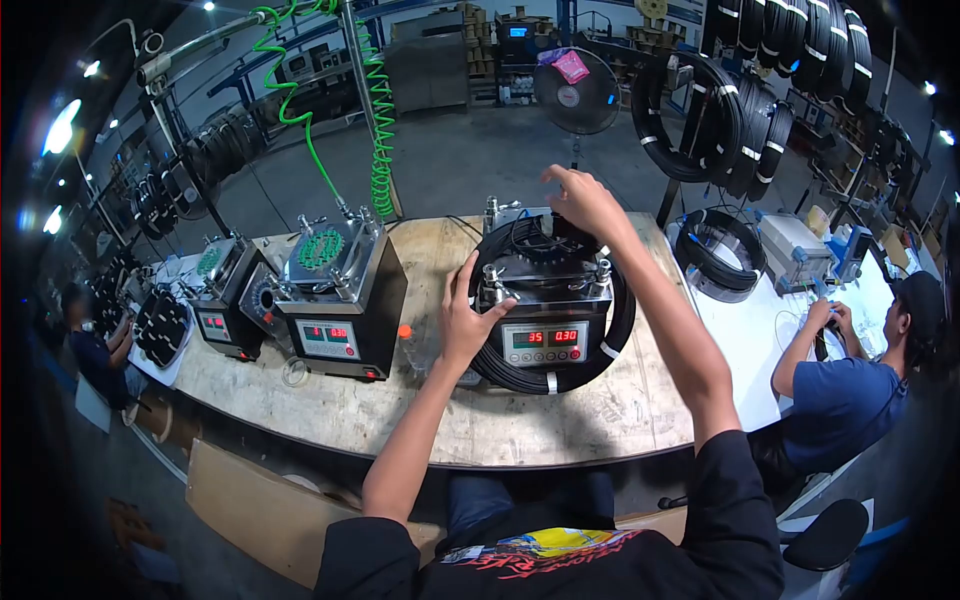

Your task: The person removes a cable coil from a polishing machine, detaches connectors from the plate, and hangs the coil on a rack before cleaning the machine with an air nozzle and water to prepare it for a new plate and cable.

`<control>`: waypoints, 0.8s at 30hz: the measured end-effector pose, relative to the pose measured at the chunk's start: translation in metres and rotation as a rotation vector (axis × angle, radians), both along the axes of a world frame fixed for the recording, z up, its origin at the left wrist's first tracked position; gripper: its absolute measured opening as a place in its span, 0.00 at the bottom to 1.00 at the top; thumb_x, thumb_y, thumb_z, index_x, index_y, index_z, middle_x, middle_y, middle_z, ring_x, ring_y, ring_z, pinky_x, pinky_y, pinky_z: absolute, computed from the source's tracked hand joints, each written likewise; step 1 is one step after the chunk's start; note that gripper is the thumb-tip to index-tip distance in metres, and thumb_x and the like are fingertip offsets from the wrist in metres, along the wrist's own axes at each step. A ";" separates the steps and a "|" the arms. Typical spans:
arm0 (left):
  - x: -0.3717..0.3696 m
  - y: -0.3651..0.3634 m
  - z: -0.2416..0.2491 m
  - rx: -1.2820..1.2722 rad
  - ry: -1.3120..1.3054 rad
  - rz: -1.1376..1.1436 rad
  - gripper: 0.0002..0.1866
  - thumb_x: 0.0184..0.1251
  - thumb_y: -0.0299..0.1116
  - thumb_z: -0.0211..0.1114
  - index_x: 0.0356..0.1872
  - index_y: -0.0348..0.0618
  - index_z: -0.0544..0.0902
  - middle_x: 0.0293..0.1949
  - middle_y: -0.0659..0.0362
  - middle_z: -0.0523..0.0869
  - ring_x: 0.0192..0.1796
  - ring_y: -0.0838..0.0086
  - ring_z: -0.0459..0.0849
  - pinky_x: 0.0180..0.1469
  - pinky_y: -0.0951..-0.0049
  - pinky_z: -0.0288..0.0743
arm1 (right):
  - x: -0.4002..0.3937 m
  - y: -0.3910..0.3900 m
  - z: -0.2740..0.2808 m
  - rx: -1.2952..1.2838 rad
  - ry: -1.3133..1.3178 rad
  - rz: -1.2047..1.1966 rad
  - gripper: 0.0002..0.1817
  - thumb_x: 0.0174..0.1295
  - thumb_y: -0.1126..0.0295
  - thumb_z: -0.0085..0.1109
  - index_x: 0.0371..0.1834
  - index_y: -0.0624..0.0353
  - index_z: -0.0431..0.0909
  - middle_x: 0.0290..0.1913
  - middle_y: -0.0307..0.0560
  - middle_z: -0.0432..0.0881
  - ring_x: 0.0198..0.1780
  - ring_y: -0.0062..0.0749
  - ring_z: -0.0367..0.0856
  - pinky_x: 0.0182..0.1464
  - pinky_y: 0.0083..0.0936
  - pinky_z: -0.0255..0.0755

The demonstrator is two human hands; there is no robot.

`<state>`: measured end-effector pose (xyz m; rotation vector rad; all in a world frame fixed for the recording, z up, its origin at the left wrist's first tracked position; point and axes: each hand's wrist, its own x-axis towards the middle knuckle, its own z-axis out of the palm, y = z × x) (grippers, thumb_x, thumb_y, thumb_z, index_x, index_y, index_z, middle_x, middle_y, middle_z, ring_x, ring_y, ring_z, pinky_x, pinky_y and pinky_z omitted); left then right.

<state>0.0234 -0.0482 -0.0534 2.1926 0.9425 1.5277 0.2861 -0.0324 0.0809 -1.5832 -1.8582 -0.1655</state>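
A machine with a red digital display [545, 342] stands on the wooden bench, and a coil of black cable [540, 383] hangs around it. My left hand [470, 318] rests at the machine's left side by a metal clamp [493, 280], fingers spread and thumb reaching toward the clamp. Above the back right of the machine is my right hand [583, 203], its fingers bent over a dark part at the top; what they hold, if anything, is hidden. A thin loop of black cable [530, 232] lies on the machine's top.
Two similar machines [330, 338] [222, 325] stand to the left on the bench [420, 425]. Green coiled hoses [380, 130] hang behind them. At the right, a person [850, 370] works beside a cable coil [720, 255]; another person [95, 340] sits far left.
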 end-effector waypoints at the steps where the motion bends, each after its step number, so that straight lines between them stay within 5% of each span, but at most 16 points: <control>1: 0.000 0.000 0.000 -0.005 -0.005 -0.004 0.52 0.55 0.65 0.78 0.78 0.51 0.70 0.62 0.44 0.79 0.63 0.48 0.83 0.61 0.52 0.80 | 0.008 0.017 0.006 -0.210 -0.012 0.012 0.20 0.63 0.69 0.68 0.59 0.55 0.81 0.45 0.54 0.86 0.46 0.47 0.88 0.46 0.42 0.82; 6: 0.000 0.002 -0.002 0.017 0.001 0.008 0.51 0.55 0.64 0.78 0.78 0.51 0.71 0.61 0.45 0.80 0.61 0.48 0.84 0.60 0.52 0.81 | 0.016 0.090 0.019 -0.977 -0.238 -0.054 0.21 0.62 0.65 0.69 0.58 0.55 0.84 0.49 0.51 0.89 0.40 0.44 0.91 0.36 0.40 0.86; 9: 0.000 0.003 -0.002 0.027 0.003 0.014 0.51 0.55 0.64 0.78 0.77 0.52 0.71 0.61 0.45 0.80 0.61 0.48 0.84 0.59 0.52 0.81 | 0.004 0.111 0.015 -0.987 -0.588 -0.093 0.19 0.61 0.67 0.68 0.56 0.56 0.85 0.45 0.51 0.90 0.40 0.43 0.91 0.37 0.38 0.85; 12: -0.001 0.003 -0.003 0.033 0.010 0.024 0.51 0.55 0.64 0.78 0.77 0.52 0.71 0.61 0.46 0.80 0.61 0.48 0.84 0.59 0.53 0.81 | 0.002 0.114 0.010 -0.897 -0.632 -0.033 0.17 0.60 0.70 0.66 0.53 0.59 0.86 0.42 0.53 0.90 0.41 0.43 0.91 0.37 0.38 0.84; 16: -0.001 0.002 -0.005 0.012 0.000 0.018 0.51 0.55 0.64 0.78 0.78 0.52 0.70 0.61 0.46 0.80 0.61 0.48 0.84 0.59 0.53 0.81 | 0.000 0.118 0.008 -0.887 -0.679 -0.020 0.23 0.57 0.70 0.71 0.58 0.62 0.85 0.50 0.55 0.91 0.49 0.50 0.91 0.41 0.45 0.87; 24: 0.000 0.003 -0.005 0.035 -0.006 0.032 0.51 0.55 0.65 0.78 0.77 0.52 0.71 0.61 0.47 0.80 0.60 0.48 0.85 0.56 0.53 0.83 | -0.003 0.087 0.024 -0.933 -0.493 -0.135 0.19 0.55 0.73 0.68 0.52 0.65 0.88 0.44 0.56 0.91 0.44 0.51 0.92 0.39 0.44 0.87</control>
